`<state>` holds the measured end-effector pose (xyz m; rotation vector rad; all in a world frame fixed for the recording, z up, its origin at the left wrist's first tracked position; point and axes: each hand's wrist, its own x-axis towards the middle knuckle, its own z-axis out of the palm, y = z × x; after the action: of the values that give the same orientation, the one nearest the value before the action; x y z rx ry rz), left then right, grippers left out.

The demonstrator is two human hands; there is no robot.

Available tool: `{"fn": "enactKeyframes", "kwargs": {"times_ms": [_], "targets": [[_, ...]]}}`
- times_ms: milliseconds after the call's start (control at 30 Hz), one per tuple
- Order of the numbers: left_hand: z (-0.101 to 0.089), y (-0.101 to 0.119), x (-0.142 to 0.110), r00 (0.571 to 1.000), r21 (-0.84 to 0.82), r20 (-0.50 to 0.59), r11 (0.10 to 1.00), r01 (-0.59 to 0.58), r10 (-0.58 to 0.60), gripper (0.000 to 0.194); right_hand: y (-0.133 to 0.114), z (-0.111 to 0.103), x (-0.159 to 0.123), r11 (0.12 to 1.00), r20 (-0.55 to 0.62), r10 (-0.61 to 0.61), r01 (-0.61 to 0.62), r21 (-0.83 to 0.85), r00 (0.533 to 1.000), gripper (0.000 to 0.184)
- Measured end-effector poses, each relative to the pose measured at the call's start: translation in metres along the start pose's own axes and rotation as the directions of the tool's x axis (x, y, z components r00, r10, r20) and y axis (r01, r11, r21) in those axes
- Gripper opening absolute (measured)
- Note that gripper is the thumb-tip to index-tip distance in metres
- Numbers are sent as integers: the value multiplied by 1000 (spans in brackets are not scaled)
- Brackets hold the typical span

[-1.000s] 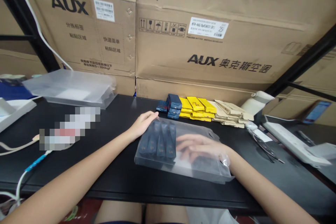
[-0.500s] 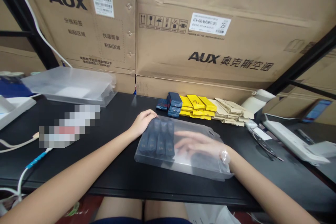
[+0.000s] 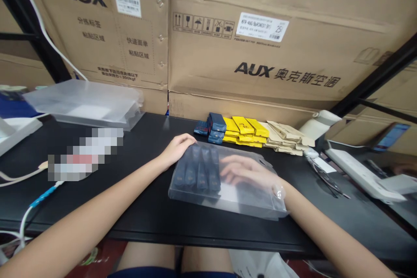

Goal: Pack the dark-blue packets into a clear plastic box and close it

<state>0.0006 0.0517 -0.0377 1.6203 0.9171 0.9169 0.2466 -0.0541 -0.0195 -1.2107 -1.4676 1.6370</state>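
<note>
A clear plastic box [image 3: 241, 202] lies flat on the black table [image 3: 146, 213] in front of me. Several dark blue packets [image 3: 197, 173] stand side by side in its left end. My left hand [image 3: 176, 148] rests against the box's far left corner, fingers curled over the edge. My right hand [image 3: 247, 173] is inside the box through its open right end, fingers stretched flat and pointing at the packets. Behind the box lie stacks of dark blue packets [image 3: 211, 128], yellow packets [image 3: 244, 130] and beige packets [image 3: 286, 137].
Large AUX cardboard boxes [image 3: 254, 52] wall off the back. A stack of flat clear boxes [image 3: 84, 104] sits at the back left. A white power strip [image 3: 361, 171] and a phone [image 3: 391, 137] lie at the right. Cables [image 3: 29, 208] run along the left edge.
My right hand has slid a little further left inside the clear box, pushing up against the blue packets. The left hand has stayed at the box's corner.
</note>
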Motion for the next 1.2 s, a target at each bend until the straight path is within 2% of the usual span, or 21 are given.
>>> {"fn": "enactKeyframes", "kwargs": {"times_ms": [100,167,233,300,467,667,900,1033,1133,1200], "targets": [[0,1,0,1000,12,0,1000,-5,5,25,-1,-1,-1,1000,15,-8,8,6,1000,31],[0,1,0,1000,18,-1,1000,-10,10,25,-3,-2,-4,999,136,-20,25,-37,990,25],[0,1,0,1000,26,3,1000,-10,10,25,-6,-3,-8,993,295,9,27,-116,955,22],[0,1,1,1000,41,7,999,-16,16,25,-8,-3,-11,983,384,51,21,-182,922,23],[-1,0,1,1000,57,-4,998,-20,20,25,-9,-4,-14,972,382,56,38,-233,923,27],[0,1,1,1000,52,4,999,2,-2,23,-15,5,-15,929,535,32,172,-328,844,38],[0,-2,3,999,61,-46,998,0,3,21,-19,27,-16,901,441,-67,244,-358,895,32],[0,-3,3,999,76,-53,997,-10,14,21,-11,29,-14,946,384,-49,166,-279,922,33],[0,-3,4,998,92,-56,995,-33,38,22,-5,31,-12,988,264,-27,66,-141,964,29],[0,-3,4,997,98,-59,994,-46,52,21,-3,32,-9,992,152,-53,69,-104,987,22]]}}
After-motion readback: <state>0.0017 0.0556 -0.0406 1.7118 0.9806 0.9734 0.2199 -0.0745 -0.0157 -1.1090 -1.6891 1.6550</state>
